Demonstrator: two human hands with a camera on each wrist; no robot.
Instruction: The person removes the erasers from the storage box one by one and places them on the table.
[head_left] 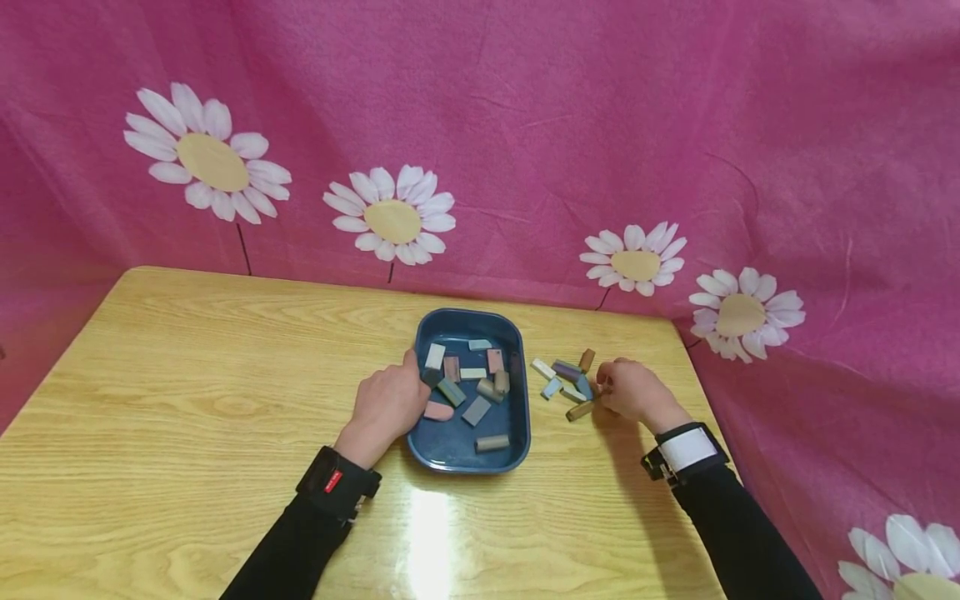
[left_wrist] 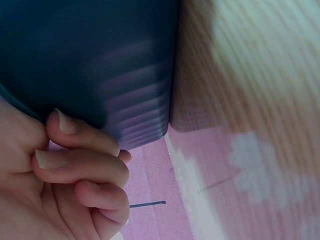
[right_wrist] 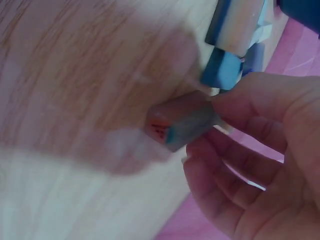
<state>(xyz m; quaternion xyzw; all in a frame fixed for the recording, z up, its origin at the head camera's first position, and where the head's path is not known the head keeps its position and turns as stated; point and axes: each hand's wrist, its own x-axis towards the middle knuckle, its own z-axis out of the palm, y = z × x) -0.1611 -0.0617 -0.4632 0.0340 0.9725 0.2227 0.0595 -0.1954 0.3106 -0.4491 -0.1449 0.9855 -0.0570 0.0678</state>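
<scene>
My left hand holds the left wall of a dark blue rectangular tray. In the left wrist view its fingers curl beside the tray's outer wall. Several small blocks lie inside, among them a pink rounded one and a grey one. To the right of the tray, my right hand pinches a small brownish-grey block between thumb and fingertips; a reddish mark shows on its end. Beside that hand lies a loose group of blocks, including a blue block and a tan block.
A wood-grain table bears everything. Behind it and along its right side hangs a pink cloth with white daisies. Within the loose group are also a white block and a brown block.
</scene>
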